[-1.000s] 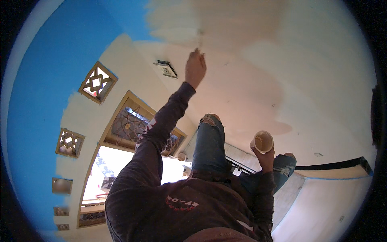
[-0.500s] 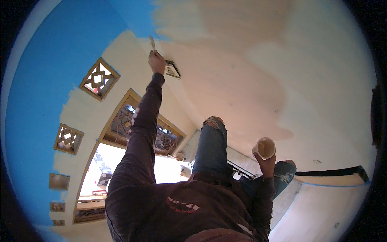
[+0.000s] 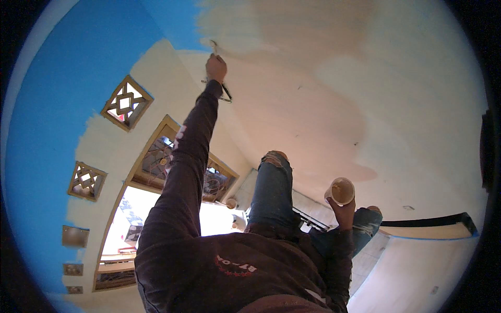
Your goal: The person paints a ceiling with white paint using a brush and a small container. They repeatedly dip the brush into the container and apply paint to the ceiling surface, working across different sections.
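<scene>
My left hand (image 3: 216, 68) is raised high at arm's length, its fingers closed around the handle of a paintbrush (image 3: 214, 47). The bristles are at the wall (image 3: 292, 99), close to the ragged border where blue paint (image 3: 177, 23) meets a cream coat. Lower on the right, my right hand (image 3: 343, 213) grips a pale cup (image 3: 342, 191) from below, its mouth tipped toward view. Cream-coloured paint shows inside the cup. A dark-edged wall fitting (image 3: 226, 93) is partly hidden behind my left wrist.
Openwork vent blocks (image 3: 127, 103) line the wall on the left. Beneath them is a wooden-framed window (image 3: 156, 159) with curled metal grillwork, beside a bright doorway. My bent knees in torn jeans (image 3: 272, 193) are in the middle. A dark-edged ledge (image 3: 433, 223) is at right.
My left hand and the paintbrush have shifted right and slightly up, from the corner onto the wall by the blue edge. The cup in my right hand has hardly moved.
</scene>
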`<move>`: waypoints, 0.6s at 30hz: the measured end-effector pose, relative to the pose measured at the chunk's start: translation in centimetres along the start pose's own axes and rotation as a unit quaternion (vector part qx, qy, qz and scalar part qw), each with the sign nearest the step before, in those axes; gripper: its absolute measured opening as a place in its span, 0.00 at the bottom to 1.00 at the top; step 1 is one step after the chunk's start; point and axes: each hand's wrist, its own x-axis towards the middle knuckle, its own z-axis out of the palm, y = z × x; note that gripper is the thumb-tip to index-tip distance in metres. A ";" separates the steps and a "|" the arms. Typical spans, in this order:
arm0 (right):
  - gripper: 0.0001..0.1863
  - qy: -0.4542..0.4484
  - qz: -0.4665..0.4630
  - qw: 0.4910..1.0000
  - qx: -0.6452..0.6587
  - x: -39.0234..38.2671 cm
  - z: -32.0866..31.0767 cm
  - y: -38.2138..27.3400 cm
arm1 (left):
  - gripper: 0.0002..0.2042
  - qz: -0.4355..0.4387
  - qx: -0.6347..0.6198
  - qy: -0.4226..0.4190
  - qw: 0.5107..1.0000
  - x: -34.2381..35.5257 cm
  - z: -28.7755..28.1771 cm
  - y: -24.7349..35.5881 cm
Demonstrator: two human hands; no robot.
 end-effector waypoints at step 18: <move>0.39 0.008 0.018 1.000 0.002 -0.4 -0.2 -1.4 | 0.15 0.204 -0.238 -0.182 0.932 -14.4 -5.6 14.4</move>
